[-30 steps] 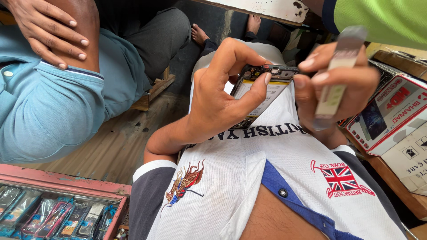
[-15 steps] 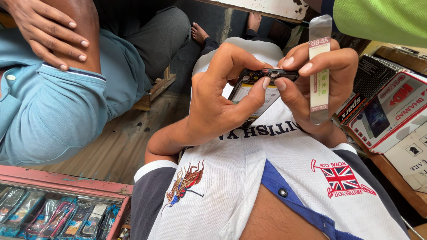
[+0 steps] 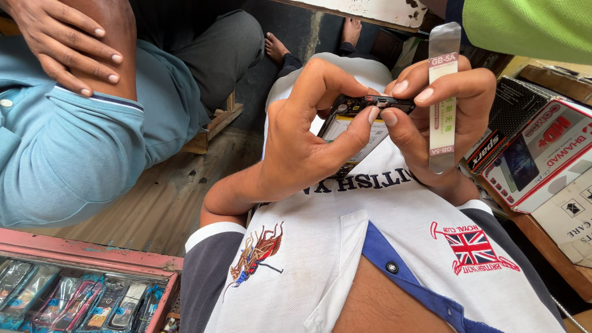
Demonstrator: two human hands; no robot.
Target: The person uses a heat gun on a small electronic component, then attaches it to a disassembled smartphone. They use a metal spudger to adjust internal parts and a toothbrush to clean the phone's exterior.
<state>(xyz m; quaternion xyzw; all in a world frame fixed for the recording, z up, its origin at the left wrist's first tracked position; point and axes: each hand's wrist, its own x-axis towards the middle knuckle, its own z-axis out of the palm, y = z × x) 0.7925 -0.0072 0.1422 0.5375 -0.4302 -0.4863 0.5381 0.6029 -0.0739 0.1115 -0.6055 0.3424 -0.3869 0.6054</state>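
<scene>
Wooden floor (image 3: 154,203) below; left hand (image 3: 302,142) pinching small phone (image 3: 364,108), right hand (image 3: 444,111) clamping it plus silver strip (image 3: 443,92).

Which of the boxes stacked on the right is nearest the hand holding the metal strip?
The dark box with the mesh pattern; it sits right beside the right hand, while the red and white boxes lie farther out.

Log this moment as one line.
left hand: grips small black opened phone | right hand: touches phone, holds flat silver metal pry strip | stacked cardboard boxes at right

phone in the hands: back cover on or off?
Off. The small phone shows bare dark internals along its top edge, pinched between left hand and right hand.
</scene>
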